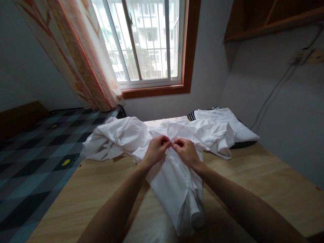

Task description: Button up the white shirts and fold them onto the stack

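Note:
A white shirt (174, 182) lies crumpled on the wooden table, one part of it hanging toward me and the rest spread left and right. My left hand (159, 146) pinches its fabric near the middle. Right beside it, my right hand (184, 150) pinches the same spot, the fingertips of both hands almost touching. Whatever small detail sits between the fingertips is hidden. The bunched white cloth (121, 135) at the left reaches the table's edge.
Folded white clothing (222, 123) rests on a black-and-white striped piece (244, 144) at the table's back right. A bed with a checked cover (32, 162) adjoins the table (258, 189) on the left. Behind are a curtain (83, 60), a barred window and a wall shelf (273, 27).

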A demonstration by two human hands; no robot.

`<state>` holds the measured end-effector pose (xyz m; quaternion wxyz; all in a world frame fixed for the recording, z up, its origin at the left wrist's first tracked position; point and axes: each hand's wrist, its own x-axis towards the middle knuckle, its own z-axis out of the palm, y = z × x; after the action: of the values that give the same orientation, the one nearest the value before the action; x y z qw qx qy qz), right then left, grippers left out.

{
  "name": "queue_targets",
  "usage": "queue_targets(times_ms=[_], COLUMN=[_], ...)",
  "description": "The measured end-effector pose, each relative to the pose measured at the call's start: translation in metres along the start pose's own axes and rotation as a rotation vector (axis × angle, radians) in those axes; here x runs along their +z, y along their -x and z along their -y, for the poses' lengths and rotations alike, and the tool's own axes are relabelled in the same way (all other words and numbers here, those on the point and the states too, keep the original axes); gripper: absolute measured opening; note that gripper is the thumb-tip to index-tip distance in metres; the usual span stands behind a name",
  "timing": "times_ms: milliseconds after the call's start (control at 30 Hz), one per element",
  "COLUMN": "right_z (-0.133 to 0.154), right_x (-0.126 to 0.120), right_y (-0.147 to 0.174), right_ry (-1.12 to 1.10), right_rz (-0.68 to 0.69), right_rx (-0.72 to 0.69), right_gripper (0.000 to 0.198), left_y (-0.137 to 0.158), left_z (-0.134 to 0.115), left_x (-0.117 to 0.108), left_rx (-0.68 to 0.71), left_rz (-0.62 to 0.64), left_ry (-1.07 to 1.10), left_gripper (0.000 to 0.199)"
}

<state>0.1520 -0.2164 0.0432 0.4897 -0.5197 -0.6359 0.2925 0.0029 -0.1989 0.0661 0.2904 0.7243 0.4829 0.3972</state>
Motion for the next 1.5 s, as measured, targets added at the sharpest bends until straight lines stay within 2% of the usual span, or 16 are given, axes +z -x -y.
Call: queue_targets(times_ms=[200,400,500,667,833,900,967,1100,1133,1167,1200,1233,1300,1367,1433,1500], right_z=[-0.008,-0.017,-0.018,-0.019,-0.019,-0.020,-0.024,-0.039,-0.044,-0.050,-0.056,-0.062,-0.074,-0.082,-0.085,-0.081], right_x=[0.003,0.005,0.005,0.006,0.013,0.010,-0.004,-0.066,-0.084,-0.100,-0.112,-0.120,-0.121,-0.105,-0.082,-0.062], right_y=[-0.002,-0.011,-0.012,-0.008,-0.007,-0.010,-0.014,-0.022,-0.022,-0.021,-0.020,-0.016,-0.006,0.009,0.022,0.031], right_ry=[-0.067,-0.371,-0.443,-0.426,-0.476,-0.490,-0.467,-0.281,-0.198,-0.100,0.008,0.119,0.331,0.498,0.592,0.613], right_rz=[-0.025,0.090,0.125,0.063,-0.052,-0.168,-0.325,-0.589,-0.636,-0.659,-0.654,-0.608,-0.416,-0.161,0.044,0.146], right_rx=[-0.012,-0.026,-0.009,0.035,0.109,0.149,0.173,0.127,0.094,0.054,0.014,-0.020,-0.059,-0.076,-0.102,-0.118], right_gripper=[0.015,0.020,0.021,0.031,0.031,0.031,0.029,0.024,0.024,0.024,0.026,0.030,0.051,0.077,0.083,0.064], left_y=[0.008,-0.001,-0.003,0.003,0.000,-0.005,-0.012,-0.021,-0.021,-0.020,-0.019,-0.017,-0.011,-0.003,0.005,0.014], left_z=[-0.009,0.002,0.010,0.012,0.012,0.015,0.020,0.022,0.021,0.020,0.019,0.018,0.018,0.021,0.024,0.024], left_x=[0.009,0.012,0.012,0.017,0.018,0.009,-0.009,-0.062,-0.073,-0.081,-0.084,-0.083,-0.067,-0.038,-0.008,0.015], left_rx=[0.026,-0.034,-0.021,0.007,-0.079,-0.101,-0.121,-0.122,-0.095,-0.062,-0.037,-0.029,-0.067,-0.129,-0.151,-0.128], left_rz=[-0.089,0.036,0.053,0.010,0.016,-0.089,-0.335,-0.997,-1.073,-1.069,-0.977,-0.804,-0.316,0.113,0.269,0.296], left_ry=[-0.070,0.360,0.399,0.281,0.385,0.450,0.475,0.286,0.178,0.057,-0.060,-0.156,-0.268,-0.349,-0.509,-0.650], left_gripper=[0.011,0.015,0.016,0.018,0.024,0.025,0.024,0.015,0.014,0.018,0.025,0.035,0.056,0.079,0.100,0.112])
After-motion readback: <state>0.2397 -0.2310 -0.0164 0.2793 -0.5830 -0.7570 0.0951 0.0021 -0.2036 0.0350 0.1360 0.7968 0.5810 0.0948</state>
